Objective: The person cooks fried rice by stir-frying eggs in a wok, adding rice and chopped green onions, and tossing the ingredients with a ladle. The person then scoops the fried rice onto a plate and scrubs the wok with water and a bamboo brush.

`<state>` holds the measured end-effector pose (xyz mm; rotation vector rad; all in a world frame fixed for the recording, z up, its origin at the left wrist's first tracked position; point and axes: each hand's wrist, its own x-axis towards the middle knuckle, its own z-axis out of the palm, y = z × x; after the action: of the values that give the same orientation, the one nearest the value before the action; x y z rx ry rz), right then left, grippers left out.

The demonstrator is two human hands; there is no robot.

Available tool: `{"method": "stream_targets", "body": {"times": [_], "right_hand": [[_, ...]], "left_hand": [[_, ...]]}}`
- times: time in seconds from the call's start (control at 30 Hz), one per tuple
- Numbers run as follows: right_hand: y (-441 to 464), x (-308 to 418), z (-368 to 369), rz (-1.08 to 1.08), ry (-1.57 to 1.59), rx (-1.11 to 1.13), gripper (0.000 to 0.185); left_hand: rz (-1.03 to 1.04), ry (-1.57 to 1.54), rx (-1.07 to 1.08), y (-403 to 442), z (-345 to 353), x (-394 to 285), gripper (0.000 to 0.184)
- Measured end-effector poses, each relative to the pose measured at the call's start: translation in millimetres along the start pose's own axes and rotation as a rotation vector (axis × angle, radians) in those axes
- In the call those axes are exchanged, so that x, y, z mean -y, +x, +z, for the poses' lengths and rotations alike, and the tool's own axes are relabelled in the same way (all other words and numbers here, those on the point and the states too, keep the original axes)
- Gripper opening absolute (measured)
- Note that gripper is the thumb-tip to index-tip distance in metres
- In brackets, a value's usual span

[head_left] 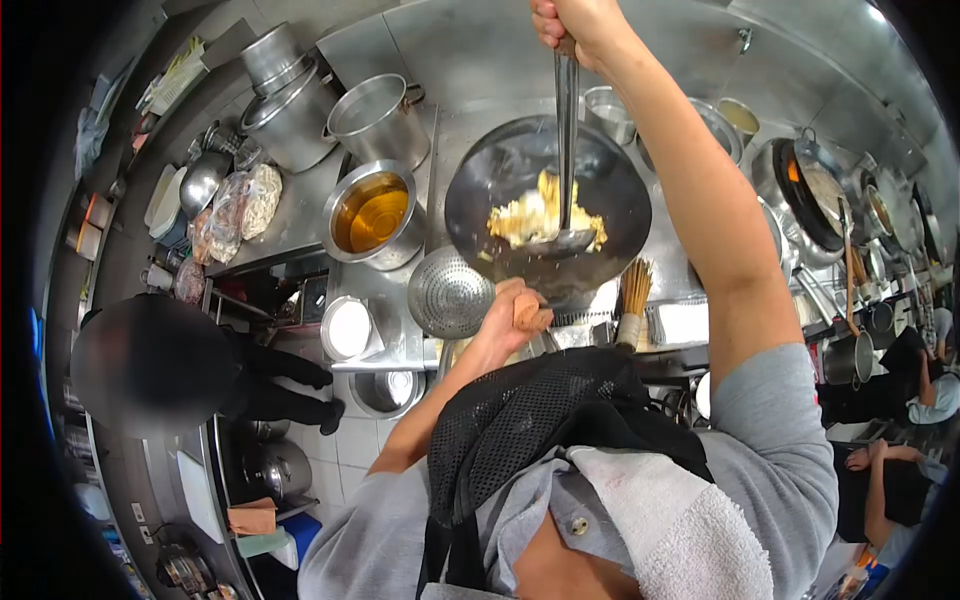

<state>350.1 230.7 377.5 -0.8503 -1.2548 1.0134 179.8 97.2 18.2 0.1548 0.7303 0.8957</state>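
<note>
Food (535, 212), yellow and white, is in the big black pan (620, 190). The right hand (578, 28) is closed around the long ladle (567, 130), which dips into it. The left hand (515, 312) is closed on the pan's handle (538, 319).

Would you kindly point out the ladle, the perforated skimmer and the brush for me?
Ladle (567, 150): head view, on its long handle.
Perforated skimmer (450, 292): head view, on its round bowl.
Brush (637, 284): head view, on its bristles.

Ladle (567, 140) from right hand (578, 28) into wok (613, 180)
</note>
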Motion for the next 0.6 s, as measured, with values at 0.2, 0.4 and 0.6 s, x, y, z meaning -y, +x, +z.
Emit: {"method": "stream_targets", "body": {"times": [0.2, 0.4, 0.6], "right_hand": [[13, -88, -7, -0.179, -0.066, -0.135, 0.029], [20, -75, -65, -0.233, 0.102, -0.152, 0.027], [14, -10, -63, -0.187, 0.048, -0.11, 0.031]], "left_hand": [[-0.144, -0.013, 0.053, 76, -16, -5, 0.018], [0.44, 0.42, 0.243, 15, -61, 65, 0.01], [-0.068, -0.028, -0.006, 109, -16, -5, 0.007]]}}
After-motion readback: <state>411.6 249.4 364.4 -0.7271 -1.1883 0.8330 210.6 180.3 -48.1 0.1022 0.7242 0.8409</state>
